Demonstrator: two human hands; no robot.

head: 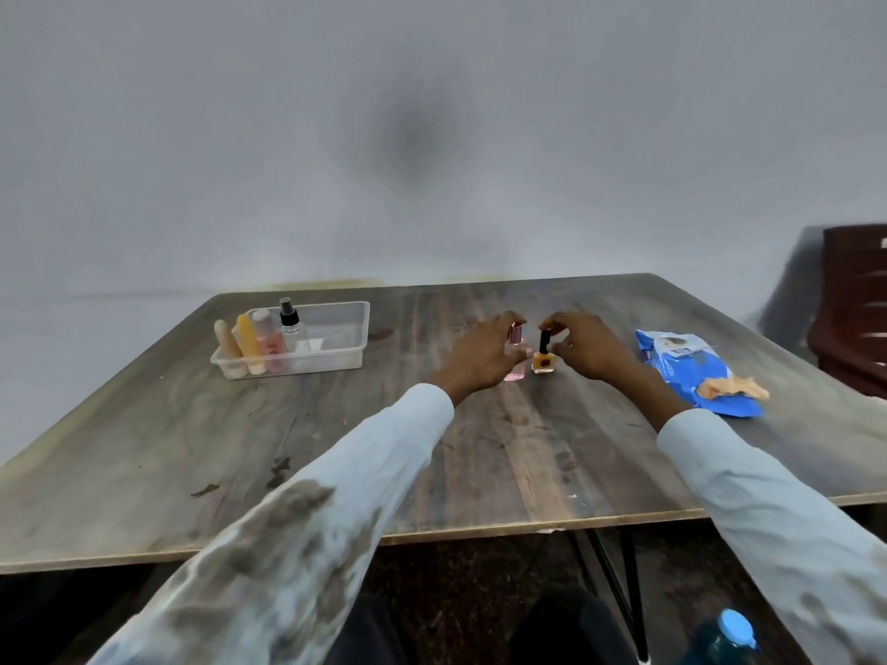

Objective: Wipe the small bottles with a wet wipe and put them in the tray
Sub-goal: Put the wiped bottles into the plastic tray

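1. My left hand (482,355) grips the pink bottle (515,357), upright on the table (480,472)
2. My right hand (583,348) pinches the black cap of the orange bottle (543,358), standing just beside the pink one
3. Right: blue wipe pack (696,371) with a wipe (732,387) on it
4. Far left: clear tray (336,348) holding several bottles at its left end

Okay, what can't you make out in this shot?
Head view:
- Pink bottle: body partly behind left hand.
- Orange bottle: whether right hand actually pinches its cap.
- Tray bottles: labels too small.
- Wipe pack: print blurred.
- Blue-capped bottle: cut off by the bottom edge.
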